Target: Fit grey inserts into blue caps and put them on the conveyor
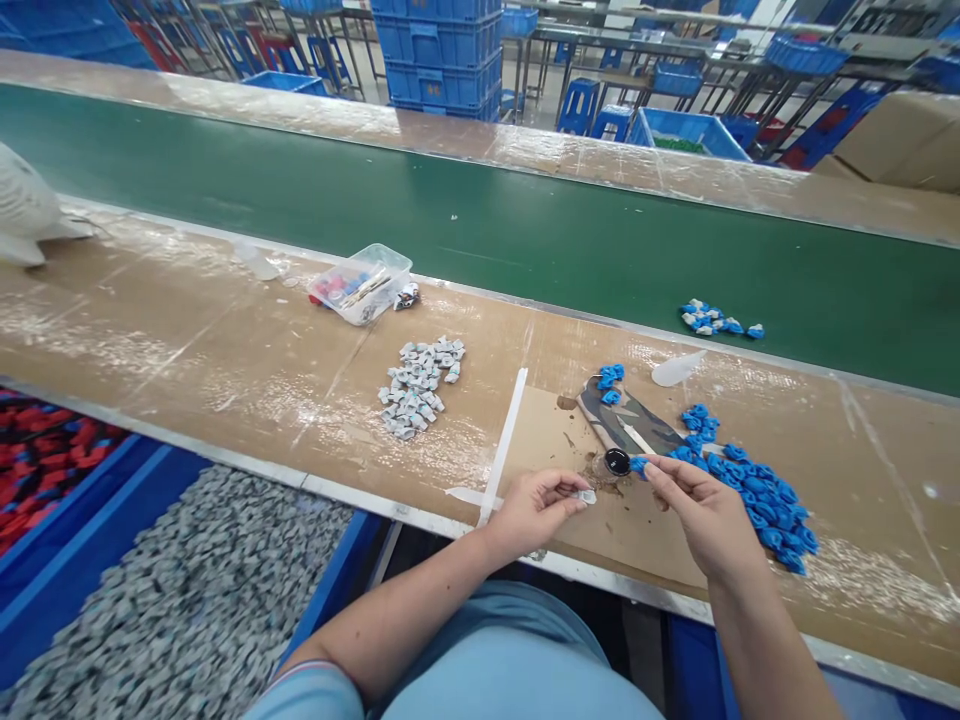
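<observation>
My left hand point(534, 508) pinches a small grey plastic part point(586, 496) between thumb and fingers, just above the workbench's front edge. My right hand point(701, 510) holds a small blue plastic part point(639, 464) at its fingertips, a short way to the right of the grey one. The two parts are close but apart. A small black round cap point(617, 461) lies on the bench between the hands, on a stained spot. A heap of blue parts point(757, 490) lies right of my right hand.
A pile of grey parts point(420, 387) lies mid-bench. A clear plastic box point(361, 283) with mixed bits stands further back. A green conveyor belt point(480, 220) carries a few blue-white pieces point(716, 320). Bins of grey parts point(172, 600) and red parts point(41, 455) stand lower left.
</observation>
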A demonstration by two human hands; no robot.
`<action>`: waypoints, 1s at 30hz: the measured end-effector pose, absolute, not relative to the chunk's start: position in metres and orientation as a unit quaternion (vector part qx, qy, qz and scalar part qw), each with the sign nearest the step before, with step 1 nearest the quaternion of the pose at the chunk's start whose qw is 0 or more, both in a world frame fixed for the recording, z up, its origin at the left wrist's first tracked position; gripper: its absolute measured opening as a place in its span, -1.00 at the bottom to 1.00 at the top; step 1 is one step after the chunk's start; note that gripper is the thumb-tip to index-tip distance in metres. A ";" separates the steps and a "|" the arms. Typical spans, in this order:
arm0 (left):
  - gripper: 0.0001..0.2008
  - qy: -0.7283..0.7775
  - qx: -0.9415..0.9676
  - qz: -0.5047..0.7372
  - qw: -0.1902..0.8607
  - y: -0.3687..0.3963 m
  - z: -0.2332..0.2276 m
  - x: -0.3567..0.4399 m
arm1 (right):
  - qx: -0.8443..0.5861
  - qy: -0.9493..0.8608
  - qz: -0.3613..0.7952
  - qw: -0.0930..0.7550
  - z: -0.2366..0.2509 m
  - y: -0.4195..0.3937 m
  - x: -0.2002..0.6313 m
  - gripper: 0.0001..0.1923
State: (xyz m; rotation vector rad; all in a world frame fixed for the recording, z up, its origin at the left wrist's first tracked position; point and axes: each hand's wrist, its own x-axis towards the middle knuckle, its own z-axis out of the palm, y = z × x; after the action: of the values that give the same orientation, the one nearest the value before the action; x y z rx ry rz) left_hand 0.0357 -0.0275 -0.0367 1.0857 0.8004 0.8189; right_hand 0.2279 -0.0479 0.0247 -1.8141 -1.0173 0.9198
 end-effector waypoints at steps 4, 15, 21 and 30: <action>-0.69 0.361 0.481 0.367 0.710 -0.027 -0.036 0.034 | -0.689 -0.434 0.391 0.429 0.017 -0.061 0.217 -0.57; -0.69 0.311 0.534 0.366 0.696 -0.029 -0.038 0.032 | -0.611 -0.669 0.248 0.341 0.013 -0.073 0.201 -0.79; -0.73 0.291 0.636 0.357 0.620 -0.031 -0.036 0.027 | -0.536 -0.759 0.201 0.311 0.023 -0.069 0.209 -0.81; -0.63 0.321 0.493 0.361 0.724 -0.034 -0.035 0.028 | -0.593 -0.663 0.244 0.385 0.004 -0.081 0.196 -0.85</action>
State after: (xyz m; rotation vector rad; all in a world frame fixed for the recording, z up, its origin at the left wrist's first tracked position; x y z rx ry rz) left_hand 0.0276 -0.0342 -0.0354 1.0877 0.7074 0.7965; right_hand 0.1959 -0.0805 0.0041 -1.5112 -1.6898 0.6218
